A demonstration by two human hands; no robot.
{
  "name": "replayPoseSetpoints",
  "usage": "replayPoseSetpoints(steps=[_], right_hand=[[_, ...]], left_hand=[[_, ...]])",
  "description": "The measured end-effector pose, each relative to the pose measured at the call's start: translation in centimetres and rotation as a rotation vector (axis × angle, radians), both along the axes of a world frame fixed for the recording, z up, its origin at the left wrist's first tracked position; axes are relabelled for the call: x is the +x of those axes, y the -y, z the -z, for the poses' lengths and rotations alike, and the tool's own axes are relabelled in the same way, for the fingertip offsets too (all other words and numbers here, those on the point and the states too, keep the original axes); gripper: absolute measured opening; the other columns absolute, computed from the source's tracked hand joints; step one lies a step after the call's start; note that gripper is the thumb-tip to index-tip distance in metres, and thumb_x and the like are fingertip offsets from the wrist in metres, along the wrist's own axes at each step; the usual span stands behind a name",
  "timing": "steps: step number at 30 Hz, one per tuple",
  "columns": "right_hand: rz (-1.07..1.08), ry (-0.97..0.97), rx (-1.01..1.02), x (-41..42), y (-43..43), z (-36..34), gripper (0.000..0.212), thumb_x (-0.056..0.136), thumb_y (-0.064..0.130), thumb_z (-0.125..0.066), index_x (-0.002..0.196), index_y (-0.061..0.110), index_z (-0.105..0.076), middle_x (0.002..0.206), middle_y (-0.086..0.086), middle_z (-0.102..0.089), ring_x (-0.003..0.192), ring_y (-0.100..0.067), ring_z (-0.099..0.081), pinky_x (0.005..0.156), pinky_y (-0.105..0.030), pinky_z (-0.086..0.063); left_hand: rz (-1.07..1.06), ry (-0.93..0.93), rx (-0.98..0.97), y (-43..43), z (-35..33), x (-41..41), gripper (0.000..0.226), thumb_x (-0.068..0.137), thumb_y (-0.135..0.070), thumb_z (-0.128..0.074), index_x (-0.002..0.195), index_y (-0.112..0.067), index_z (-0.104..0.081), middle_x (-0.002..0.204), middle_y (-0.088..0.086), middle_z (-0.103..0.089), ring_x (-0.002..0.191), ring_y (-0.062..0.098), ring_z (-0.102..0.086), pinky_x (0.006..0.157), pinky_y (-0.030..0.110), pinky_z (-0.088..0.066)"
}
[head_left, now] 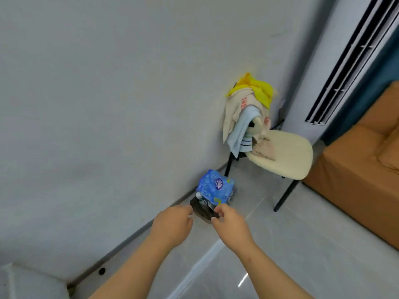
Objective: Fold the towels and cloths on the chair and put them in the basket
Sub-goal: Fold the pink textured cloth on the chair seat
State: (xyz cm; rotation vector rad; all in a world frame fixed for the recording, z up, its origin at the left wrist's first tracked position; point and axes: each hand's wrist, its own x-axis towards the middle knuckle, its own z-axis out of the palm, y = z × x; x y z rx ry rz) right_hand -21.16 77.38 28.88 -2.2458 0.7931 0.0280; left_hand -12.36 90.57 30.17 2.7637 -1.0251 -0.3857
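Note:
A chair with a cream seat (289, 158) and black legs stands in the corner. Over its back hang a yellow cloth (258, 87), a beige towel (234, 113) and a light blue towel (241, 131). Another beige cloth (265, 147) lies crumpled on the seat. A dark basket (200, 210) sits on the floor by the wall, with a blue plastic pack (216, 187) on top of it. My left hand (172, 223) and right hand (230, 222) reach out just short of the basket's near rim, fingers loosely curled, holding nothing.
An orange sofa (356, 186) stands right of the chair. A tall white air conditioner (336, 61) fills the corner behind the chair. The wall runs along the left. Pale floor tiles lie between me and the chair.

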Motion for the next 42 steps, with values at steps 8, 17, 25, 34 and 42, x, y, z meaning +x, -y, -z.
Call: replayPoseSetpoints(steps=[8, 17, 25, 34, 42], right_hand=[[0.017, -0.054, -0.003, -1.6, 20.5, 0.3, 0.026, 0.091, 0.023, -0.049, 0.115, 0.017, -0.055, 0.122, -0.002, -0.057, 0.113, -0.021, -0.053, 0.091, -0.029, -0.043], [-0.069, -0.094, -0.059, 4.3, 39.0, 1.7, 0.031, 0.095, 0.026, -0.045, 0.124, 0.017, -0.051, 0.125, -0.002, -0.054, 0.116, -0.018, -0.050, 0.092, -0.031, -0.043], [-0.109, -0.218, -0.167, 12.8, 54.6, 3.1, 0.035, 0.095, 0.028, -0.044, 0.128, 0.019, -0.048, 0.125, -0.004, -0.055, 0.114, -0.022, -0.051, 0.091, -0.031, -0.043], [-0.266, -0.284, -0.125, 20.3, 70.8, 6.2, 0.033, 0.096, 0.031, -0.042, 0.126, 0.020, -0.048, 0.127, -0.003, -0.053, 0.115, -0.022, -0.049, 0.091, -0.031, -0.042], [-0.686, -0.372, -0.062, 26.6, 83.4, 11.0, 0.034, 0.096, 0.026, -0.042, 0.129, 0.018, -0.046, 0.123, -0.005, -0.054, 0.111, -0.022, -0.051, 0.088, -0.030, -0.043]], left_hand=[[-0.002, -0.059, 0.016, 22.3, 0.2, -0.7, 0.026, 0.095, -0.032, -0.040, 0.113, -0.023, -0.055, 0.114, 0.002, -0.061, 0.106, 0.025, -0.057, 0.080, 0.029, -0.045], [0.026, -0.097, 0.073, 40.0, 1.2, 4.7, 0.031, 0.096, -0.030, -0.038, 0.119, -0.018, -0.053, 0.118, 0.003, -0.060, 0.108, 0.024, -0.057, 0.084, 0.033, -0.047], [0.105, -0.120, 0.092, 55.9, 3.0, 13.7, 0.027, 0.096, -0.027, -0.036, 0.117, -0.018, -0.052, 0.116, 0.004, -0.058, 0.103, 0.024, -0.057, 0.075, 0.029, -0.041], [-0.001, -0.182, 0.162, 70.9, 6.1, 20.5, 0.033, 0.098, -0.030, -0.036, 0.126, -0.020, -0.050, 0.121, 0.004, -0.059, 0.108, 0.023, -0.057, 0.080, 0.030, -0.045], [-0.437, -0.368, 0.180, 80.3, 11.6, 19.7, 0.033, 0.098, -0.034, -0.037, 0.128, -0.026, -0.048, 0.125, -0.002, -0.056, 0.113, 0.018, -0.054, 0.085, 0.029, -0.043]])
